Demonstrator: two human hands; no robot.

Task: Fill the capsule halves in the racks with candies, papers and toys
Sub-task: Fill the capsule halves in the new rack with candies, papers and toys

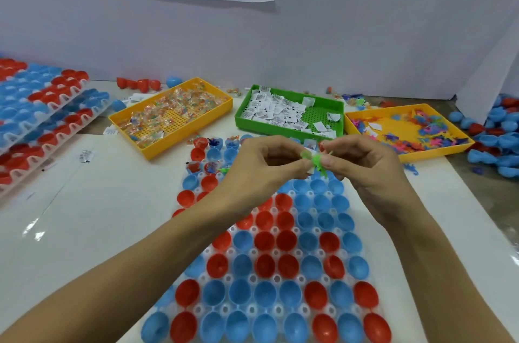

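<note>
now both hands, left hand (269,163) and right hand (362,165), pinch a small green plastic toy (318,163) above the far rows of the clear plastic rack of red and blue capsule halves (269,258); empty halves lie just below, nearer.

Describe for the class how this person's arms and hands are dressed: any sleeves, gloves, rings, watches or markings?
Both forearms are bare as far as the picture's lower edge, so no sleeve shows. The left hand and the right hand wear no gloves. No ring, watch, bracelet or marking shows on either wrist or on the fingers in view.
</note>
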